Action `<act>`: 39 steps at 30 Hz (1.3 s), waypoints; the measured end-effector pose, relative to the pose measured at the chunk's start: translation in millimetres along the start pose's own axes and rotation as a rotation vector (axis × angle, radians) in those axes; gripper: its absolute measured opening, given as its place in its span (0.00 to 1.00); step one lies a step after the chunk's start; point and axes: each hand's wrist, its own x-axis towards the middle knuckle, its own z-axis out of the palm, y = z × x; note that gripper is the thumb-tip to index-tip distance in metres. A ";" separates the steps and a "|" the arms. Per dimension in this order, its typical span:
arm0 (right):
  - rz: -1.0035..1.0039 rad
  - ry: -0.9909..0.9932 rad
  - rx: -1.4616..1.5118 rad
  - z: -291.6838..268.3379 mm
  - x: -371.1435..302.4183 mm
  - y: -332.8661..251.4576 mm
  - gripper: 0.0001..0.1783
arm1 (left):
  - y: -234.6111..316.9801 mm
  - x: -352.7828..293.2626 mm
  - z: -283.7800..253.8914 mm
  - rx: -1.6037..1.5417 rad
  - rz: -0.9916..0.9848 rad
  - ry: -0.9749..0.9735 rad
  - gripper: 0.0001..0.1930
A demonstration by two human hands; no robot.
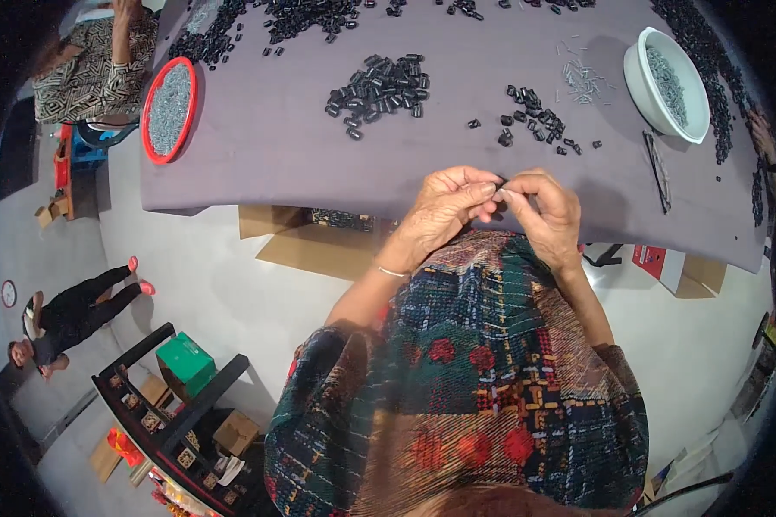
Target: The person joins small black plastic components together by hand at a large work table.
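My left hand (447, 207) and my right hand (543, 211) meet at the table's front edge, fingertips almost touching. Between the left thumb and forefinger is a small black plastic piece (499, 183), mostly hidden by the fingers. The right thumb and forefinger are pinched against it; a tiny pale speck shows there, too small to name. Beyond the hands lies a loose pile of black plastic pieces (379, 90). To its right are a scattered group of similar black pieces (539, 121) and a small heap of thin clear pins (584, 82).
A red-rimmed basket (191, 77) of small clear parts stands at the left, a white bowl (697, 129) of pins at the right. Tweezers (658, 172) lie near the bowl. Cardboard boxes (310, 252) stand under the table edge. Other people are at the left and right edges.
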 end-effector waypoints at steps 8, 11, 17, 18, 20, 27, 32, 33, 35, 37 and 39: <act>-0.037 0.024 -0.057 0.9 5.1 -0.3 0.07 | -5.6 7.7 1.9 -0.105 0.061 -0.029 0.08; -0.004 0.032 -0.016 1.0 7.0 -4.3 0.08 | -1.9 7.9 3.7 -0.113 0.065 -0.022 0.08; -0.049 0.067 -0.014 0.3 9.0 -2.2 0.09 | -2.4 9.0 5.2 -0.112 0.095 -0.013 0.08; -0.092 0.055 -0.109 0.3 10.2 -3.1 0.09 | -3.0 9.3 4.7 -0.112 0.114 -0.009 0.08; -0.075 0.043 -0.133 1.5 7.5 -2.6 0.09 | -4.2 6.8 3.4 -0.100 0.099 0.011 0.07; -0.082 0.028 -0.201 5.5 6.6 -1.1 0.06 | -7.2 4.7 3.1 -0.136 0.072 -0.012 0.07; -0.043 0.049 -0.121 6.2 4.3 -1.7 0.07 | -4.9 7.0 3.0 -0.152 0.074 -0.023 0.07; -0.051 0.052 -0.109 6.7 5.4 -1.7 0.07 | -4.3 7.4 2.4 -0.146 0.068 -0.022 0.07; -0.060 0.031 -0.101 5.0 8.7 -3.1 0.08 | -3.9 7.8 1.0 -0.166 0.073 -0.033 0.07; -0.072 0.010 -0.093 2.8 12.9 -3.4 0.08 | -2.9 8.3 0.6 -0.184 0.080 -0.044 0.07; -0.007 0.109 -0.130 1.5 17.6 -1.3 0.08 | -1.4 8.2 0.3 -0.228 0.071 -0.024 0.07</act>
